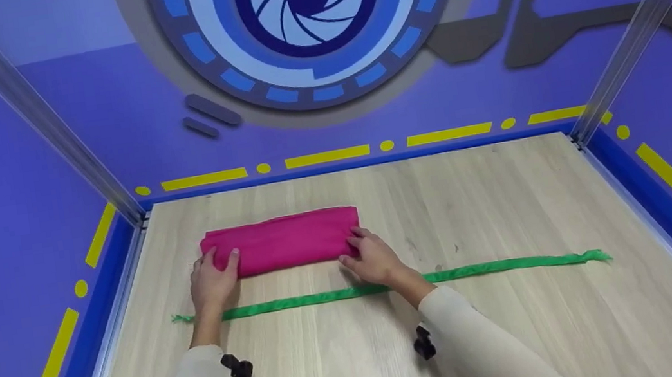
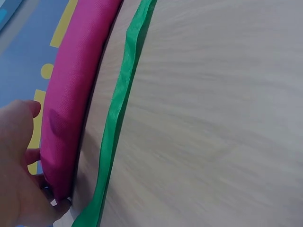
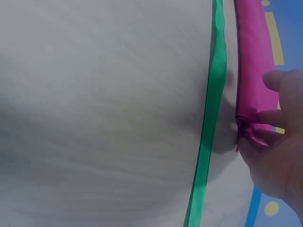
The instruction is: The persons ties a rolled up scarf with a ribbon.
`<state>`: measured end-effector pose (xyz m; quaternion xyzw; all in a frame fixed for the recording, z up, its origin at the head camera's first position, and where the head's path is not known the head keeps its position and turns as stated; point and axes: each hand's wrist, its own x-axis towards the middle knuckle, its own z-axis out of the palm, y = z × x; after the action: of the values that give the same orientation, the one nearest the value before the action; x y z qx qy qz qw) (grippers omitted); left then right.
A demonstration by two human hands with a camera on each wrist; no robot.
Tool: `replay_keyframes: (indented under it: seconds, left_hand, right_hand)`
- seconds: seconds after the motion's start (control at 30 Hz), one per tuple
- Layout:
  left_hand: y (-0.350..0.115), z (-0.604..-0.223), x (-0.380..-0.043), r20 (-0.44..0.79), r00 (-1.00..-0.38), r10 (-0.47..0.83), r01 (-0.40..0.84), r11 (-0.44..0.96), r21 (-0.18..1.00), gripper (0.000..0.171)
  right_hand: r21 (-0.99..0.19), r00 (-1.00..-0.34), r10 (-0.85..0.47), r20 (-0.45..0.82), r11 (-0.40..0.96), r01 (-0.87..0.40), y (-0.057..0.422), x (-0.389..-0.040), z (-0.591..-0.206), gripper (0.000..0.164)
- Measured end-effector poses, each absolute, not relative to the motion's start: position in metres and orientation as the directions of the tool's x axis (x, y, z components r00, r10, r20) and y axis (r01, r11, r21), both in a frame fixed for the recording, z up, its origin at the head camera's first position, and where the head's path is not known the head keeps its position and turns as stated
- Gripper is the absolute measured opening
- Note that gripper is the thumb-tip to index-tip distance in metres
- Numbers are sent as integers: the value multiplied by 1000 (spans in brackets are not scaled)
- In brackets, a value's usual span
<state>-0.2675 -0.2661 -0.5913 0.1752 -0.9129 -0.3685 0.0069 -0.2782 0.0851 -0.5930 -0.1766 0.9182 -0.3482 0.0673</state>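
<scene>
A pink cloth [image 1: 294,240], folded into a flat, long bundle, lies on the wooden tabletop. At its left end, my left hand [image 1: 213,284] grips the bundle, fingers bent around the end and thumb over the front part. My right hand [image 1: 376,260] holds the opposite end; in the right wrist view its fingertips [image 3: 267,137] are at bunched fabric there. A green ribbon [image 1: 318,298] stretches sideways across the table, nearer to me than the cloth. Both forearms pass over the ribbon. The undersides of the cloth's ends are hidden.
A blue panel [image 1: 94,129] with yellow marks rises behind the table, and similar panels flank both sides. Metal posts [image 1: 34,111] stand at the back corners. Small black devices [image 1: 238,369] are at both wrists. The ribbon's frayed right end [image 1: 597,255] lies on the tabletop [image 1: 524,332].
</scene>
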Motion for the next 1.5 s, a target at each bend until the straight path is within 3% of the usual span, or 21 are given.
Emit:
replay_keyframes:
  seconds: [0.23, 0.4, 0.7, 1.1, 1.5]
  left_hand:
    - [-257, -592, -266, -82, -942, -326, -299, 702, 646, 76]
    - [-250, -592, -266, -18, -947, -322, -266, 748, 609, 71]
    - [-248, -595, -266, 86, -940, -330, -187, 711, 678, 56]
    - [-248, -596, -266, 87, -923, -374, -211, 684, 698, 46]
    - [-231, -596, -268, 69, -950, -305, -178, 709, 682, 41]
  right_hand:
    - [-648, -935, -348, 68, 697, -307, 93, -277, -600, 55]
    - [-669, -958, -246, 147, 689, -279, 98, -278, -604, 39]
    - [-686, -973, -80, 215, 697, -209, 107, -280, -602, 14]
    - [-720, -990, 39, 132, 691, -69, 106, -285, -600, 31]
    - [-678, -978, 32, 206, 726, -119, 128, -287, -605, 21]
